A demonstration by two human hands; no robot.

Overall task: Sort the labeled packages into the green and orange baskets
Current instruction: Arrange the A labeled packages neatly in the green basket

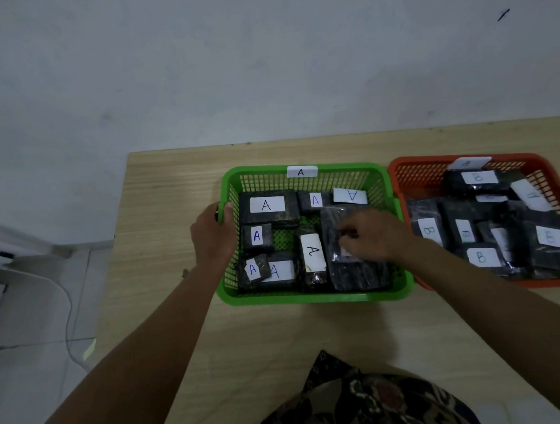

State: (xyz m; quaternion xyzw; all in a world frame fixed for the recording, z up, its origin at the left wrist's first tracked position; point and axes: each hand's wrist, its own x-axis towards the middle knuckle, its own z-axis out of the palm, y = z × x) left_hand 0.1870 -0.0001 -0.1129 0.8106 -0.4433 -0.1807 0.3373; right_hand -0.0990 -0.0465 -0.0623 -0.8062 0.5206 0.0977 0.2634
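Note:
A green basket (313, 297) tagged A stands mid-table and holds several black packages with white A labels (267, 205). My left hand (212, 235) grips its left rim. My right hand (373, 237) rests inside the basket on a large black package (358, 274), fingers curled on it and covering its label. To the right, an orange basket (401, 175) tagged B holds several black packages with B labels (483, 257).
The wooden table (176, 251) stands against a pale wall. A patterned cloth (365, 403) lies at the near edge. Tiled floor with a white cable (69, 310) lies to the left of the table.

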